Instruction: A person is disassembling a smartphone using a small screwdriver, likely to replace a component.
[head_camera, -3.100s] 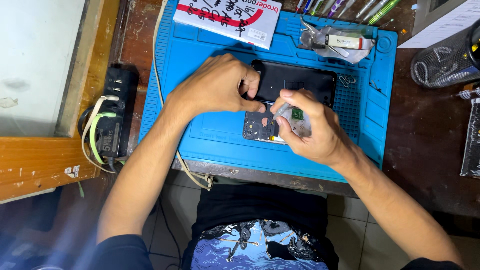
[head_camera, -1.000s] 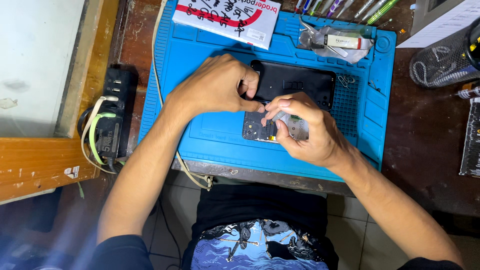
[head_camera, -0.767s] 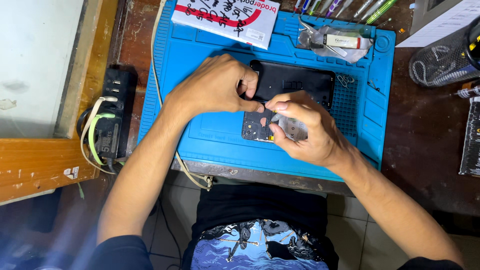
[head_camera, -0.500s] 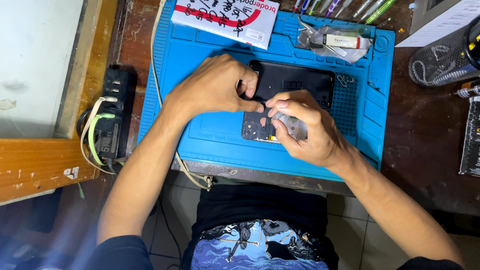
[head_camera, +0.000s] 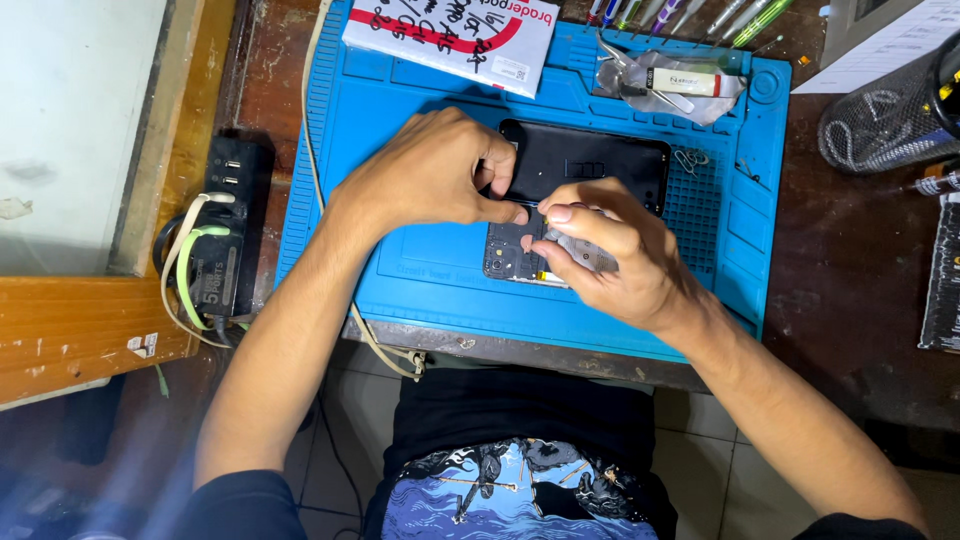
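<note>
Blue work mat (head_camera: 420, 290) with ribbed edges and a gridded patch; black phone back cover (head_camera: 600, 165); white box (head_camera: 450, 35) with red band; black power strip (head_camera: 225, 235); brown wooden desk (head_camera: 860, 290).

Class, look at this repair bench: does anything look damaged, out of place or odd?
The phone under both hands lies open on the blue mat, circuit board bared, with its black back cover lying apart behind it. Nothing looks spilled or broken.
</note>
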